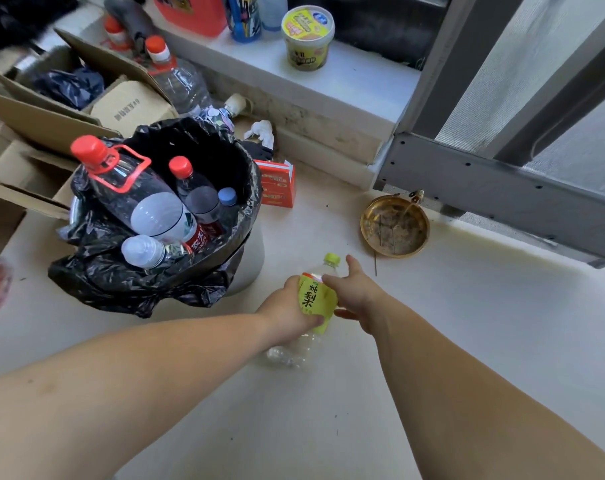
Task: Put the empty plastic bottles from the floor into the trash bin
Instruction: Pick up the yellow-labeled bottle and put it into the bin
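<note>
A clear plastic bottle (pixel 316 299) with a yellow-green label and a yellow cap lies low over the pale floor, cap pointing away from me. My left hand (pixel 287 311) is wrapped around its labelled middle from the left. My right hand (pixel 354 294) touches the bottle's upper part from the right, fingers spread. The trash bin (pixel 249 261) stands just left of the hands, lined with a black bag (pixel 121 282). Several empty bottles stick out of it, among them a large one with a red cap and handle (pixel 127 188).
Open cardboard boxes (pixel 44 126) crowd the far left. A big water bottle (pixel 179 81) stands behind the bin, a red carton (pixel 276 183) to its right. A brass dish (pixel 394 226) lies by the grey door frame (pixel 501 181). A noodle cup (pixel 308 38) sits on the ledge.
</note>
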